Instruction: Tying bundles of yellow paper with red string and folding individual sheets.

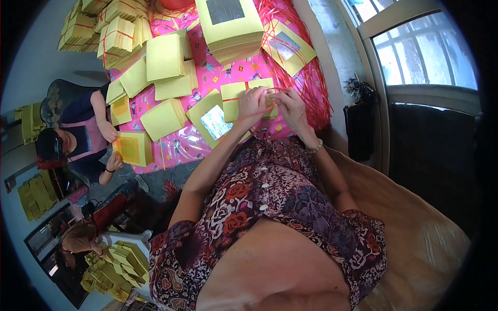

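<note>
A bundle of yellow paper (230, 95) lies on the pink table in front of me, with a red plastic ribbon (247, 84) around it. My left hand (252, 106) rests on the bundle, its fingers closed at the ribbon near the middle. From the right, my right hand (293, 110) meets it with thumb and fingers pinched on the ribbon. A loose end hangs below the fingers. Part of the bundle and the ribbon's crossing are hidden under my hands. Just left lies a yellow sheet with a silver square (216, 123).
A tall yellow paper stack (236, 39) stands beyond the bundle. Loose red ribbons (316, 88) drape over the table's right edge. Several yellow stacks (165, 58) spread leftward. At left a co-worker (83, 132) handles an orange-marked yellow stack (136, 147). Tied bundles (115, 36) are piled far left.
</note>
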Available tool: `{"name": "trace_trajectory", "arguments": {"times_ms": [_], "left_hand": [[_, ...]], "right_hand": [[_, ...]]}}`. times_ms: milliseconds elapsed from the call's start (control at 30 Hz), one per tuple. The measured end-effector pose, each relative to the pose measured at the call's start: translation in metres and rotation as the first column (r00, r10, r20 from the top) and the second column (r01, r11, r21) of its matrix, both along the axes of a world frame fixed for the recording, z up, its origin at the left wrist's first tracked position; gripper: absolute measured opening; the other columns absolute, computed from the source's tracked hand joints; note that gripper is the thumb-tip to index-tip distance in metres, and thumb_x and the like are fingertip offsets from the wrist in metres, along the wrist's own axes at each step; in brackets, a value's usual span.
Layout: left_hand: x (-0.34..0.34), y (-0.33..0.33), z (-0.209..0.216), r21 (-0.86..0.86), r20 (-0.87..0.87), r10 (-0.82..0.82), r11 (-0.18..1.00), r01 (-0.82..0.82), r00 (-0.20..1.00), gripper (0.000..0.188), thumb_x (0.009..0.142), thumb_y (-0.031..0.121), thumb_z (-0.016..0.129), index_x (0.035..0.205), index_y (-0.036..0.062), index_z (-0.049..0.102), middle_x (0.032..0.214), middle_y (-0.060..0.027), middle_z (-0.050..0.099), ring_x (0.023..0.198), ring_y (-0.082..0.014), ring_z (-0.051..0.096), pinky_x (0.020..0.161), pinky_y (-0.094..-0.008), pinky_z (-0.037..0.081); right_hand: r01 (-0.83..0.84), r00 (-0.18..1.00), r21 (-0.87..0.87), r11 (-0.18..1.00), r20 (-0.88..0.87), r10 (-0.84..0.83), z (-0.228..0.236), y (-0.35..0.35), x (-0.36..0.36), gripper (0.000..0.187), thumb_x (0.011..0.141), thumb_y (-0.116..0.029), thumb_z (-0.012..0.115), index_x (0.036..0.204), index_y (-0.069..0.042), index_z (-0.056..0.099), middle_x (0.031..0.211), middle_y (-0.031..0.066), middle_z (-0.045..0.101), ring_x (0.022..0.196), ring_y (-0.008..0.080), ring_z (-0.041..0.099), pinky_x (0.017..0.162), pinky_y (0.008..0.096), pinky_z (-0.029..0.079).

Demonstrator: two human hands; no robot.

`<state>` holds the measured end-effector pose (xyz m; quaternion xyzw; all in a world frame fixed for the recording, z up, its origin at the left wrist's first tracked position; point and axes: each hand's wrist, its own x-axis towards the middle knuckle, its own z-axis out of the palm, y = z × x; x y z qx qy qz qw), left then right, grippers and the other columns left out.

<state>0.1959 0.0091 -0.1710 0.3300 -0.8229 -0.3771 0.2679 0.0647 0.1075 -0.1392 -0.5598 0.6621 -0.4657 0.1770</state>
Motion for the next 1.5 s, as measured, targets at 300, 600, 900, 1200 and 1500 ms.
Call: {"name": "trace_trajectory", "arguments": {"times_ms": [300, 600, 900, 1200, 1500], "left_hand": [[-0.001, 0.009, -0.003, -0.036, 0.249, -0.067, 0.996, 0.079, 0.966, 0.023, 0.085, 0.029, 0.056, 0.089, 0.0102, 0.068, 0.082, -0.0065, 0.066, 0.083, -0.0273, 0.053, 0.077, -0.0449, 0.036], [-0.004, -0.012, -0.01, 0.304, 0.277, -0.203, 0.946, 0.115, 0.939, 0.029, 0.093, 0.031, 0.052, 0.096, 0.0085, 0.071, 0.093, -0.0064, 0.07, 0.082, -0.0211, 0.065, 0.074, -0.0314, 0.047], [0.001, -0.028, -0.012, 0.515, 0.048, -0.281, 0.829, 0.217, 0.959, 0.022, 0.09, 0.02, 0.058, 0.105, 0.0111, 0.072, 0.087, -0.0074, 0.072, 0.079, -0.01, 0.066, 0.071, -0.027, 0.051], [0.003, -0.026, 0.0, -0.218, 0.057, -0.396, 0.891, 0.398, 0.917, 0.025, 0.077, 0.005, 0.064, 0.102, 0.0085, 0.068, 0.098, -0.0067, 0.069, 0.08, -0.0236, 0.068, 0.068, -0.0316, 0.055], [0.006, -0.025, -0.009, -0.478, -0.03, -0.364, 0.823, 0.306, 0.931, 0.029, 0.074, 0.005, 0.065, 0.103, 0.0105, 0.068, 0.102, -0.0037, 0.07, 0.079, -0.0186, 0.068, 0.065, -0.0294, 0.056]], "right_hand": [[-0.009, 0.994, 0.016, 1.0, -0.107, 0.011, 0.001, -0.017, -0.003, 0.02, 0.077, -0.002, 0.065, 0.094, -0.01, 0.071, 0.08, 0.009, 0.051, 0.075, 0.0238, 0.056, 0.063, 0.0336, 0.046], [0.0, 0.986, 0.087, 0.996, -0.168, 0.014, -0.008, -0.008, -0.031, 0.011, 0.083, -0.01, 0.065, 0.088, -0.002, 0.06, 0.08, 0.0117, 0.051, 0.076, 0.0294, 0.055, 0.065, 0.0395, 0.045], [-0.203, 0.966, 0.206, 0.957, -0.118, 0.23, 0.004, 0.01, -0.018, 0.009, 0.085, -0.01, 0.06, 0.086, -0.001, 0.058, 0.078, 0.0131, 0.051, 0.071, 0.0302, 0.055, 0.061, 0.0378, 0.045], [-0.149, 0.952, 0.151, 0.977, 0.291, 0.101, -0.051, -0.019, -0.03, 0.017, 0.09, -0.002, 0.054, 0.105, -0.001, 0.063, 0.088, 0.0111, 0.059, 0.081, 0.019, 0.06, 0.07, 0.0303, 0.047], [-0.409, 0.831, 0.133, 0.903, 0.462, 0.309, -0.059, -0.032, -0.04, 0.02, 0.09, 0.0, 0.053, 0.107, -0.002, 0.063, 0.091, 0.0053, 0.056, 0.09, 0.0148, 0.055, 0.081, 0.0268, 0.046]]}}
